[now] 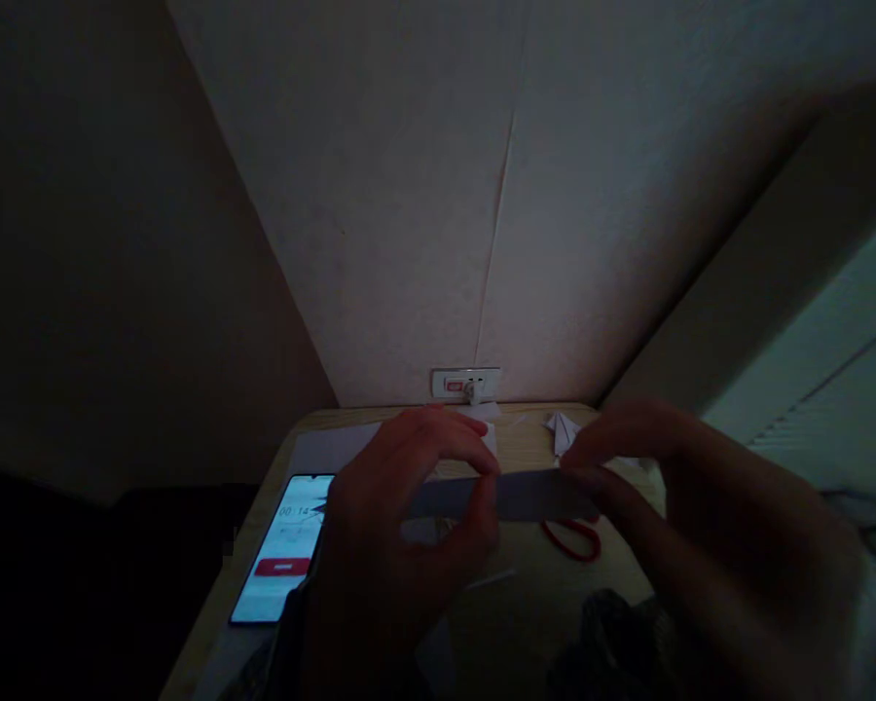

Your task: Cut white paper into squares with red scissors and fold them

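Observation:
Between my two hands a narrow folded strip of paper (pixel 529 495) is stretched out level above the table. My left hand (pixel 416 506) pinches it near the middle with thumb and forefinger, and part of its left end shows behind those fingers. At the right end, my right hand (pixel 701 526) grips the upper edge between thumb and forefinger; this hand is somewhat blurred. Below the strip lies a pair of scissors with a red handle (pixel 580 545), its blades hidden. A folded white paper shape (pixel 562 431) rests behind my right fingertips.
A lit phone (pixel 281 550) with a timer lies on the table's left side, partly behind my left hand. White paper sheets (pixel 328 446) lie on the wooden table (pixel 522 443). A socket (pixel 449 383) with a plug is on the wall behind. The room is dim.

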